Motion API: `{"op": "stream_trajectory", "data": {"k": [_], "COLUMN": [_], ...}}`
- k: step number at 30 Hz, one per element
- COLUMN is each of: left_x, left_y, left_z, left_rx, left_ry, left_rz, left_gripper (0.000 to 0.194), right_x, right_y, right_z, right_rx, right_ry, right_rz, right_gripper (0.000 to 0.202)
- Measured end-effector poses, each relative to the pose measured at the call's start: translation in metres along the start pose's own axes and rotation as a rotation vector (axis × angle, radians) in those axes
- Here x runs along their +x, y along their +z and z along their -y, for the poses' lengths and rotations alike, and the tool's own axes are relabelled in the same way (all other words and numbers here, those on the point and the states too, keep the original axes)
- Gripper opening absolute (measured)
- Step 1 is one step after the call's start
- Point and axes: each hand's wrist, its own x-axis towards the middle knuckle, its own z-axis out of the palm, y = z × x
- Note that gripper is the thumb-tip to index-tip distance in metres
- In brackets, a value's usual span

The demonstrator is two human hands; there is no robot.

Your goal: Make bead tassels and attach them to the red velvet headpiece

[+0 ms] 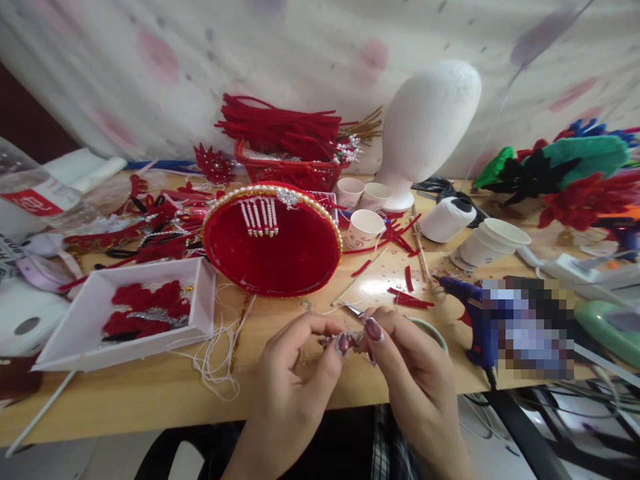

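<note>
My left hand (305, 360) is closed, its thumb and forefinger pinching one end of a small sparkly beaded piece (354, 339). The other end sits between the thumb and fingers of my right hand (413, 363), also closed. Most of the piece is hidden by the fingertips. A pointed metal blade (354, 309) shows just past my right fingers; whether that hand holds it I cannot tell. Beyond my hands a round red velvet headpiece (280, 257) stands tilted toward me, edged with pearl and gold trim, with short white bead strands at its top.
On the left are a white box (203, 300) of red flowers and loose white thread (215, 363). Behind stand a red basket (300, 175), paper cups (365, 229), a foam head (430, 120) and a thread spool (447, 219). A blue glue gun (483, 320) lies right, near red scraps (410, 298).
</note>
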Motion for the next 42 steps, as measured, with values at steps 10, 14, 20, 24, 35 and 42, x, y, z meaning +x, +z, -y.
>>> {"op": "stream_trajectory", "data": {"k": [10, 14, 20, 24, 35, 42], "left_x": [-0.001, 0.000, -0.002, -0.005, -0.003, -0.004], "left_y": [0.006, 0.008, 0.006, 0.011, 0.004, 0.000], "left_z": [-0.003, 0.002, 0.008, 0.004, 0.006, 0.008], "left_rx": [0.122, 0.183, 0.307, 0.207, 0.125, 0.250], "left_ry": [-0.059, -0.063, 0.094, 0.060, 0.076, 0.171], "left_rz": [0.227, 0.226, 0.153, 0.122, 0.211, 0.217], "left_gripper": [0.022, 0.027, 0.021, 0.022, 0.024, 0.023], "right_x": [0.005, 0.007, 0.010, 0.011, 0.009, 0.013], "right_y": [0.005, 0.008, 0.006, 0.010, 0.010, 0.006], "right_z": [-0.004, -0.012, -0.015, -0.014, -0.022, -0.017], "right_rx": [0.057, 0.049, 0.035, 0.313, 0.464, 0.398], "right_ry": [0.061, 0.095, 0.163, 0.204, 0.248, 0.246], "right_rz": [-0.077, -0.056, 0.019, 0.042, 0.125, 0.139], "right_gripper": [0.034, 0.038, 0.042, 0.044, 0.041, 0.042]}}
